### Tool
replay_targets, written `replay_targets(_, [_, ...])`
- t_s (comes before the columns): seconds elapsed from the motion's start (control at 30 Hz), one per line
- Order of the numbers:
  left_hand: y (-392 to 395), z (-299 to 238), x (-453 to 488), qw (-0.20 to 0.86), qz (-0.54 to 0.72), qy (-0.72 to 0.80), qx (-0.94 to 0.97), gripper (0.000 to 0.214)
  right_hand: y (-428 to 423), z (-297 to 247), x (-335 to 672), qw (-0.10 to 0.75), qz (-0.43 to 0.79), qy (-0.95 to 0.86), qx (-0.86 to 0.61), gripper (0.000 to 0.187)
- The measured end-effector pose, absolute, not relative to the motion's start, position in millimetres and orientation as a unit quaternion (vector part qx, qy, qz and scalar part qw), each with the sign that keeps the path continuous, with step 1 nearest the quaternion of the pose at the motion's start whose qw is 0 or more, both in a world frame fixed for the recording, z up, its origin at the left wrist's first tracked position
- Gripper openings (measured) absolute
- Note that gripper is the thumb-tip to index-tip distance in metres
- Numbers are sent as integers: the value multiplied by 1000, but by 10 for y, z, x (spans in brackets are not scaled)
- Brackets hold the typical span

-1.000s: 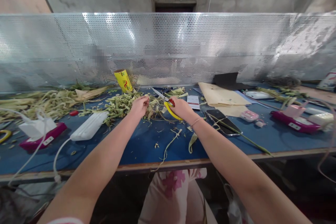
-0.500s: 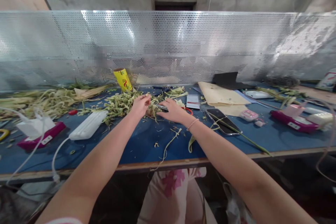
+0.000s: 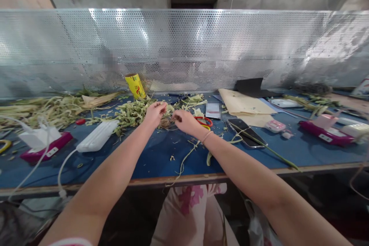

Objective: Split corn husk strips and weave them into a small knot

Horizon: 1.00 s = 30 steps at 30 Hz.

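Your left hand [image 3: 155, 113] is at the near right side of the heap of pale green plant pieces [image 3: 131, 114], its fingers bent inward; whether their tips meet or pinch anything you cannot tell from here; your right hand [image 3: 186, 122] is just across from it, not touching it, fingers curled in on a small brown scrap [image 3: 178, 118]; a brown tangle [image 3: 165, 123] lies on the desk [image 3: 155, 161] between your two hands; the scissors, red and yellow at the handles [image 3: 204, 121], lie just right of your right hand, their blades hidden from you; past them, farther from that hand, is a white card [image 3: 212, 110]; well to its right lies a phone [image 3: 248, 134] with a green stalk [image 3: 271, 153] across it; beyond your left hand a yellow tube [image 3: 135, 87] stands tilted, and to that hand's left lies a white power strip [image 3: 98, 136].
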<state>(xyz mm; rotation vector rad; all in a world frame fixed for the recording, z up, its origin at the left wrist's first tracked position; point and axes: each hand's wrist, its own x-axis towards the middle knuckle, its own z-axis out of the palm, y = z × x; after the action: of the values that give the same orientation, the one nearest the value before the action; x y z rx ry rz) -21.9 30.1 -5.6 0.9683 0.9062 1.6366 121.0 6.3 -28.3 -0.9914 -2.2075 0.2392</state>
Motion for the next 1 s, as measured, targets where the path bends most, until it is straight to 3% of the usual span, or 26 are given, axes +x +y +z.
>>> replay_targets(0.17, [328,-34,-272,480,685,381,394,20,274,-213,1474,485,228,-719,-443,25])
replay_targets(0.27, [345,-28,-312,461,688,381,411,22,377,-253,1576,452,286,-673,-510,35])
replay_targets(0.37, [339,-9,-334,432,682,390,443,22,386,-272,1582,437,250,-689,-522,27])
replay_targets(0.5, [284,25,-296,423,644,407,491,21,287,-231,1478,479,207,-742,-421,25])
replay_targets(0.63, [213,14,-183,450,601,402,524,20,147,-177,1373,506,191,-763,-354,30])
replay_targets(0.8, [121,-21,-39,507,566,391,519,26,99,-158,1363,524,137,-767,-344,12])
replay_targets(1.0, [47,21,7,554,554,394,481,29,144,-152,1401,524,123,-765,-353,15])
